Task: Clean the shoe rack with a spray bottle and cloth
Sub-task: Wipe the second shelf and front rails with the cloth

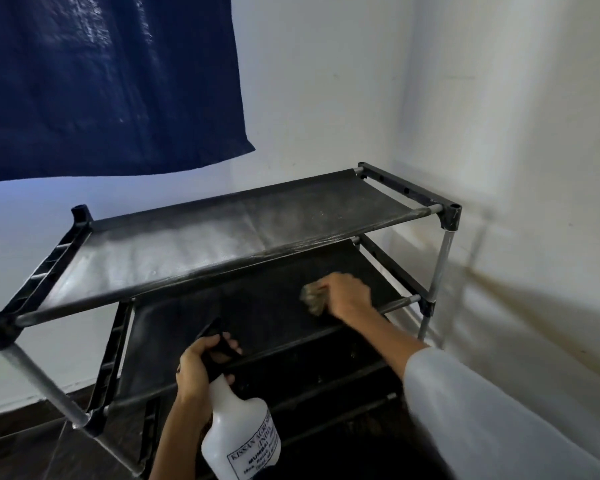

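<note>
Now, L hand (197, 370) fingers curled round spray bottle (240, 434), R hand (349, 297) pressing cloth (313, 298)

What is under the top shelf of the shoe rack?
A second shelf, where the right hand presses a cloth. The top shelf hides its rear part.

A black shoe rack (222, 237) stands on a dark floor (21, 441) in the corner of a white-walled room. Its top fabric shelf (194, 251) shows pale, dusty streaks. On the second shelf (257, 306) below, toward the right, a brownish cloth (313, 299) lies on the fabric. Lower tiers sit in shadow nearer the floor.
</note>
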Demonstrator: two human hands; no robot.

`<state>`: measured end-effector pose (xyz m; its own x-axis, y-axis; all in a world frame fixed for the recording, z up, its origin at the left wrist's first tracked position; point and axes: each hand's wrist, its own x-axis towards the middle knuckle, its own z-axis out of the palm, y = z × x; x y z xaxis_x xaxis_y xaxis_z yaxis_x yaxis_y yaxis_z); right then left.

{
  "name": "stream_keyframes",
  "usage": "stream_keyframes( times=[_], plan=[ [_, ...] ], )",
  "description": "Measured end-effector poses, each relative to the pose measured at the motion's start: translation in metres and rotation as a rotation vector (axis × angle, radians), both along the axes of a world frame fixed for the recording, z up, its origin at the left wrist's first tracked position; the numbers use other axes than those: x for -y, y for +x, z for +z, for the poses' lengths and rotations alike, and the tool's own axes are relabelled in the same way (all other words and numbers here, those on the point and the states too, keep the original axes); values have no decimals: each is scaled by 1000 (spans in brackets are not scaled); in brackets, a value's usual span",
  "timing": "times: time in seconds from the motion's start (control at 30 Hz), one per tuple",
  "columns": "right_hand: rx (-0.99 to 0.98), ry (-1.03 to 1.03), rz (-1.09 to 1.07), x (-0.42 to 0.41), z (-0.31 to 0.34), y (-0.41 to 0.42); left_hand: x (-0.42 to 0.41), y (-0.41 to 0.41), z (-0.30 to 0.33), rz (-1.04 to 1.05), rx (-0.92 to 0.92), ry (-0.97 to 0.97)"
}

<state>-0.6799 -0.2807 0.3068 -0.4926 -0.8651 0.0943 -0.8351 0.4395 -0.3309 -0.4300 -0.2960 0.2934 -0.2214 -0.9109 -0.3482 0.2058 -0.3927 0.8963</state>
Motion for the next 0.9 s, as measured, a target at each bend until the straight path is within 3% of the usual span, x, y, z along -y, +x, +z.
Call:
stream_keyframes(
  times=[0.13,0.2,0.27,0.4,0.47,0.73,0.9],
  plan=[
    [-130,58,-281,-24,8,-52,-2,1,19,-70,-147,-39],
    [-129,70,-305,-22,10,-48,-1,-3,24,-89,-207,-53],
    [-60,68,-200,-12,9,-21,0,-11,24,-118,-236,-34],
    [84,72,255,0,6,53,-3,-30,16,-154,-243,23],
    [88,61,332,1,3,64,-1,-34,11,-131,-236,18],
    [47,-54,-177,-17,-1,-45,8,-33,2,-123,-216,36],
    [151,-46,-103,8,-13,-9,10,-34,2,-123,-186,22]
  ],
)
